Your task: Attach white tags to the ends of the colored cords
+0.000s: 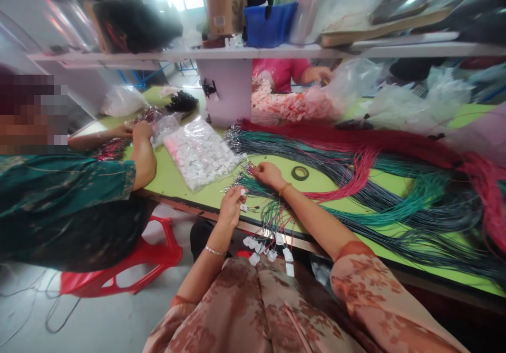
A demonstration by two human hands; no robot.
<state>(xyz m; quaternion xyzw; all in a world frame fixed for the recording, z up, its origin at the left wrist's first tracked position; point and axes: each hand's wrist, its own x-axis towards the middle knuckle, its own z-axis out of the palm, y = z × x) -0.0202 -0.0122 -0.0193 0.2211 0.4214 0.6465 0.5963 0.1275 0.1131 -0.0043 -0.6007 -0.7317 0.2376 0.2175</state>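
Note:
My left hand (232, 203) is closed around small white plastic connectors (244, 207), near the table's front edge. My right hand (269, 175) has its fingers pinched at the metal-tipped ends of the red wires (348, 187); whether one wire or more is between them I cannot tell. Just under it lie the green wires (256, 185), their tips close to my left hand. Over the table edge hang several wires with white connectors (272, 255) on their ends. A clear bag of white connectors (205, 155) lies beyond my left hand.
Long bundles of black wires (379, 195) run across the green table (177, 192) to the right. A roll of tape (300, 173) lies beside my right hand. A co-worker (67, 205) sits at left near a red stool (158, 253); another person's hand (318, 74) shows beneath the shelf (237, 54).

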